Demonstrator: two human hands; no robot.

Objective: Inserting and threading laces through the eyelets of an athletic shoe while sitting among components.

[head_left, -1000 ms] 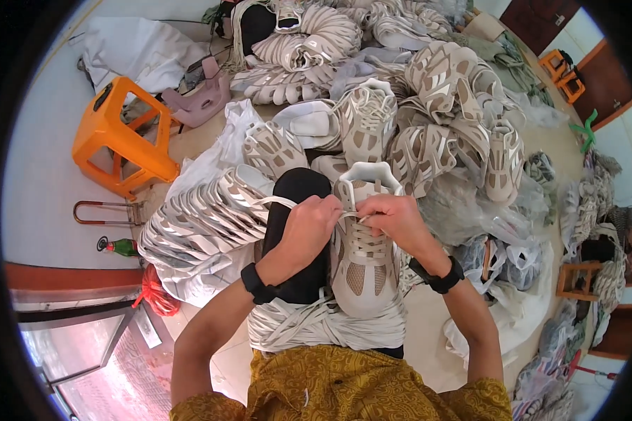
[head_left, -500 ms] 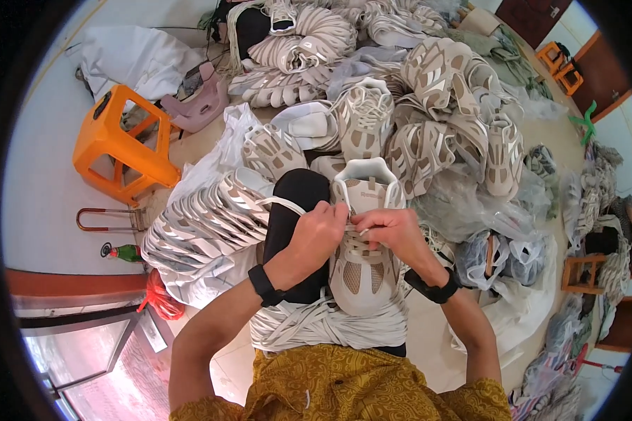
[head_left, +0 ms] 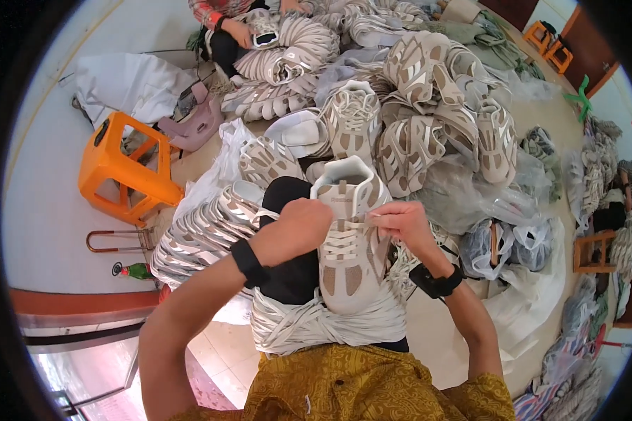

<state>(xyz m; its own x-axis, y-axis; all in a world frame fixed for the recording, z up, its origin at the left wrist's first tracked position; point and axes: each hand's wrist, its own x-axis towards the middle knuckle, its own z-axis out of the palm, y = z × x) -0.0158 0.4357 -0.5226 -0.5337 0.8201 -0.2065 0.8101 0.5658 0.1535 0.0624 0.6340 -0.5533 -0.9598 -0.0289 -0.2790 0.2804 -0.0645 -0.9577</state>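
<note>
A beige and white sneaker (head_left: 345,238) was held on the person's lap, toe toward the body, resting on a bundle of white laces (head_left: 316,324) spread over the knees. The left hand (head_left: 303,219) was closed over the near edge of the shoe's lacing, its grip shut around a lace (head_left: 351,226) at the eyelets. The right hand (head_left: 402,219) was pinched on the other end of the same lace, thumb and forefinger pressed together just beside the tongue. The lace was drawn taut between the two hands, across the upper rows of lacing. A black band was worn on each wrist.

A fanned stack of shoe uppers (head_left: 200,231) lay to the left of the lap, touching a white plastic bag (head_left: 221,165). A large heap of finished sneakers (head_left: 428,112) was piled beyond the held shoe. An orange plastic stool (head_left: 123,172) stood on the floor well to the left, with a green bottle (head_left: 135,270) lying nearer the body. Another person's hand (head_left: 240,31) was seen at the far top, beside a further pile of uppers. Clear plastic bags (head_left: 502,242) were gathered on the right.
</note>
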